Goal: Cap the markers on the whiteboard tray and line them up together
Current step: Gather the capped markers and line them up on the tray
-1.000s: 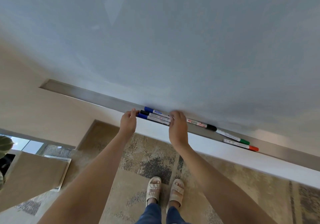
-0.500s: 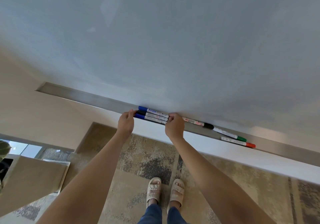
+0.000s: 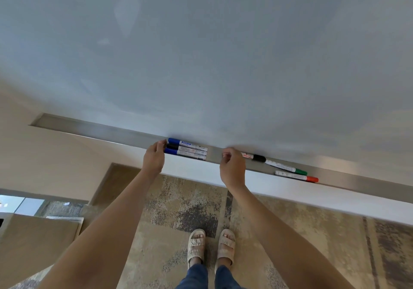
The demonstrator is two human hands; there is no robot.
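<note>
Loosely curled fingers are seen on both hands, and nothing is clearly clamped in either. On the left hand (image 3: 153, 159), the fingertips are set against the capped ends of three bundled markers without being wrapped around them. On the right hand (image 3: 232, 168), the fingers are bent inward, close to the end of a fourth marker; whether that marker is touched cannot be told.

Nearest the viewer, two feet in pale sandals (image 3: 211, 247) are seen on a mottled brown and beige carpet (image 3: 178, 201), with blue trouser legs just showing. A tan box (image 3: 38, 239) is placed at lower left.

Beyond the bare forearms, a long silver whiteboard tray (image 3: 100, 130) is run across the view, sloping down to the right. On it, three markers are laid side by side and touching — a blue-capped marker (image 3: 186, 143) at the back, a black-capped marker (image 3: 187, 148) in the middle, another blue-capped marker at the front (image 3: 184, 153). Their caps are all pointed left.

Past a bare stretch of tray, a marker with a red-printed label and black cap (image 3: 253, 157) is partly hidden by the right hand. Just beyond it lie a green-capped marker (image 3: 286, 167) and an orange-capped marker (image 3: 296, 176) — apart from the bundle.

Farthest off, the grey-white whiteboard (image 3: 201, 54) fills the upper view.
</note>
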